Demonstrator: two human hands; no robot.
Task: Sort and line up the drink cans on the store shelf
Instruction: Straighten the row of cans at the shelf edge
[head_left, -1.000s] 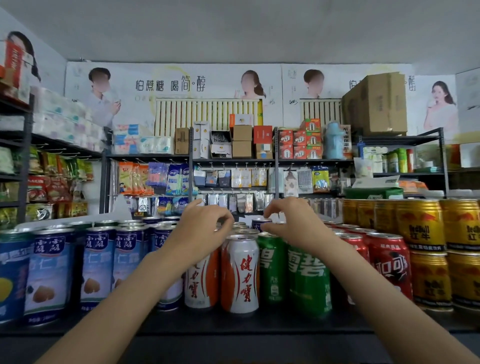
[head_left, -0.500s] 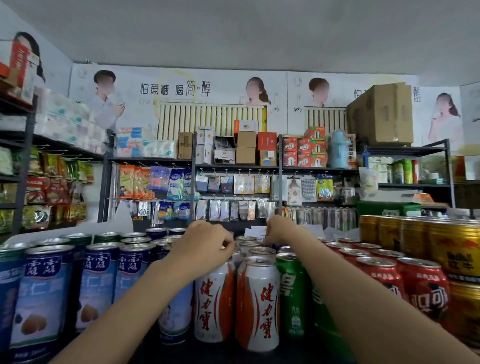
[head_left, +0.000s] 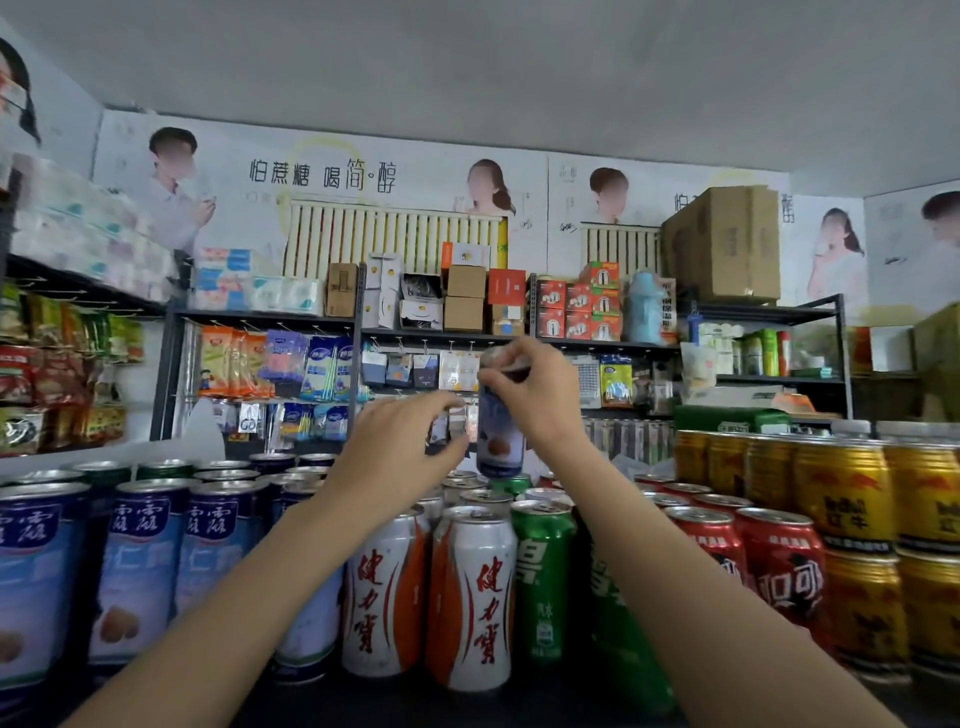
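My right hand (head_left: 535, 395) pinches the top of a blue and white can (head_left: 497, 441) and holds it upright in the air above the back of the middle rows. My left hand (head_left: 400, 447) hovers just left of that can with fingers curled and spread, holding nothing. Below stand rows of cans on the dark shelf (head_left: 467, 701): blue and white cans (head_left: 140, 566) at the left, white and orange cans (head_left: 467, 597) in the middle, green cans (head_left: 543, 577), red cans (head_left: 779, 571), and stacked gold cans (head_left: 841, 493) at the right.
Across the aisle stand metal racks (head_left: 358, 332) with hanging snack packets, small boxes and a large cardboard carton (head_left: 727, 244). A rack of packets and tissue packs fills the far left (head_left: 62, 332). Posters cover the back wall.
My right hand has lifted a blue and white can up out of the back rows. My left hand rose beside it. The camera has moved closer and tilted upward.
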